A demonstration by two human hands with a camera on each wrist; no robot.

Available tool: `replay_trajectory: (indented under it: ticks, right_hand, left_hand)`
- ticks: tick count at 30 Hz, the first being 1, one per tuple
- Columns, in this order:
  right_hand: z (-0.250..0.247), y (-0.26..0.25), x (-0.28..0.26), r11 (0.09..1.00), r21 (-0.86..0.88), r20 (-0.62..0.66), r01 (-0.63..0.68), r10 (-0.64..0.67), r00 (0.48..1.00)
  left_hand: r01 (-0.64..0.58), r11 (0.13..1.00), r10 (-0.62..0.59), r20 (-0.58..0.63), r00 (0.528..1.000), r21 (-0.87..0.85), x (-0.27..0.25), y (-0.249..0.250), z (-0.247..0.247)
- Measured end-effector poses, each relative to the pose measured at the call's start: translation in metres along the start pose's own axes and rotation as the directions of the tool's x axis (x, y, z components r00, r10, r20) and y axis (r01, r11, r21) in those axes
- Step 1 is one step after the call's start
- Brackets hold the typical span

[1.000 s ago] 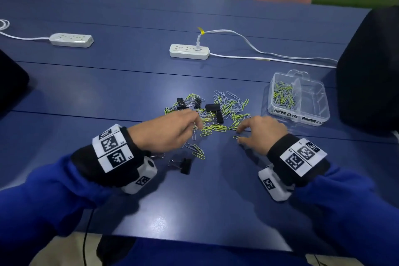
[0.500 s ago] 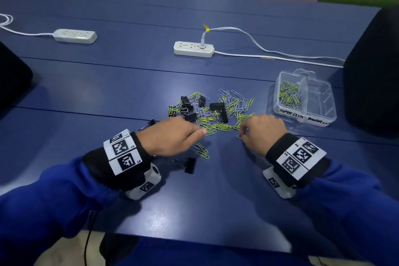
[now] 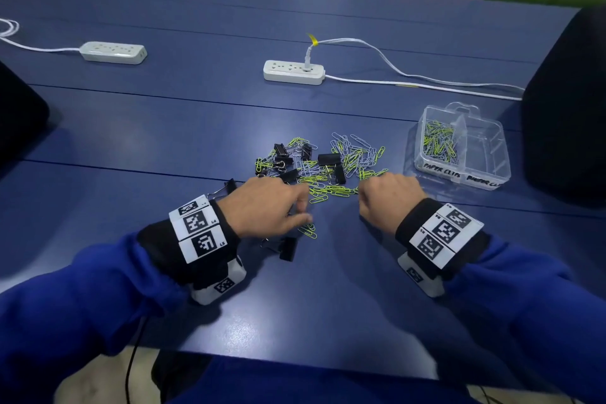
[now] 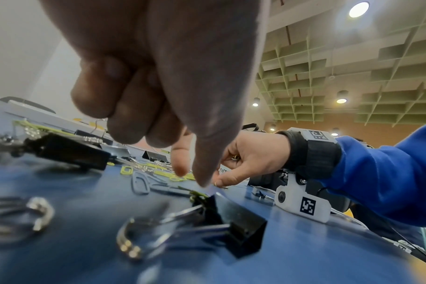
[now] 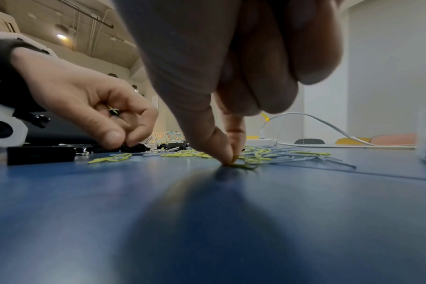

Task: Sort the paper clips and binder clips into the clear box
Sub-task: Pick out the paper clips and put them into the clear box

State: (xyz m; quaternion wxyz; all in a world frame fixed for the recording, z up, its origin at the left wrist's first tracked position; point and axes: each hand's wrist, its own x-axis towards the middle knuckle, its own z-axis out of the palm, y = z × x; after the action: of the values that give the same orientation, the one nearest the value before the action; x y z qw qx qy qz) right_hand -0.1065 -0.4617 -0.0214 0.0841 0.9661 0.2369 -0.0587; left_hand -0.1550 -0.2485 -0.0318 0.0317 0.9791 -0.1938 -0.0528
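A heap of yellow-green and silver paper clips (image 3: 347, 167) mixed with black binder clips (image 3: 328, 159) lies mid-table. My left hand (image 3: 303, 215) hovers at its near edge, thumb and forefinger pointing down at a few loose clips (image 3: 308, 231), with paper clips tucked in its curled fingers (image 5: 113, 112). A binder clip (image 3: 288, 248) lies just below that hand. My right hand (image 3: 364, 193) pinches a yellow paper clip (image 5: 236, 163) on the table. The clear box (image 3: 492, 154) stands to the right, with paper clips (image 3: 437, 141) in its left compartment.
Two white power strips (image 3: 293, 72) (image 3: 113, 52) and a white cable (image 3: 410, 84) lie farther back. Black objects stand at the right edge (image 3: 567, 108) and the left edge (image 3: 19, 115). A further binder clip (image 3: 226, 188) sits behind my left wrist. Chairs line the far side.
My left hand has drawn back from the heap's edge towards me, to the loose clips nearer the front. The right hand has stayed at the heap's near edge.
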Motion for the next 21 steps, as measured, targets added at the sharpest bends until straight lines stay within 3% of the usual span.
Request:
replay_trajectory:
  ticks: [4,6,7,8,9,10,11,12,13,16,21]
  right_hand:
    - [0.001,0.000,-0.003,0.996,0.089,-0.037,0.024,-0.021,0.999]
    - [-0.004,0.004,-0.002,0.946,0.325,-0.036,-0.001,0.013,0.999]
    - [-0.007,0.008,-0.001,0.871,0.490,0.004,-0.032,0.034,0.999]
    - [-0.010,0.011,-0.001,0.716,0.693,0.073,-0.084,0.046,0.996]
    - [-0.012,0.014,-0.001,0.465,0.869,0.173,-0.168,0.032,0.984]
    - [-0.010,0.017,0.000,0.133,0.949,0.291,-0.286,-0.027,0.956]
    - [-0.008,0.020,-0.002,-0.180,0.901,0.372,-0.394,-0.140,0.917]
    - [-0.005,0.021,-0.004,-0.372,0.802,0.394,-0.467,-0.258,0.882]
    - [0.000,0.021,-0.005,-0.464,0.731,0.380,-0.500,-0.331,0.864]
    - [0.014,0.014,-0.007,-0.555,0.658,0.349,-0.509,-0.375,0.859]
    - [0.016,-0.001,-0.002,-0.442,0.740,0.417,-0.506,-0.288,0.862]
  left_hand:
    - [-0.049,0.998,0.050,-0.010,0.999,0.036,-0.001,0.001,-0.002]
    - [-0.054,0.998,0.055,-0.014,0.998,0.033,0.000,0.002,-0.003]
    - [-0.053,0.998,0.053,-0.003,0.999,0.024,-0.001,0.002,-0.004]
    - [-0.048,0.999,0.048,0.010,0.999,0.009,-0.001,0.001,-0.003]
    - [-0.048,0.999,0.048,0.021,0.999,-0.001,-0.001,0.001,-0.002]
    - [-0.053,0.999,0.053,0.030,0.998,-0.005,-0.001,0.000,-0.001]
    - [-0.067,0.998,0.067,0.038,0.997,-0.001,-0.001,0.001,0.001]
    - [-0.081,0.997,0.081,0.044,0.996,0.000,0.000,0.000,0.002]
    - [-0.093,0.996,0.093,0.049,0.994,-0.011,0.000,0.000,0.003]
    - [-0.096,0.984,0.097,0.001,0.995,-0.152,-0.001,-0.007,0.001]
    - [-0.083,0.890,0.084,-0.017,0.996,-0.449,-0.007,-0.026,-0.019]
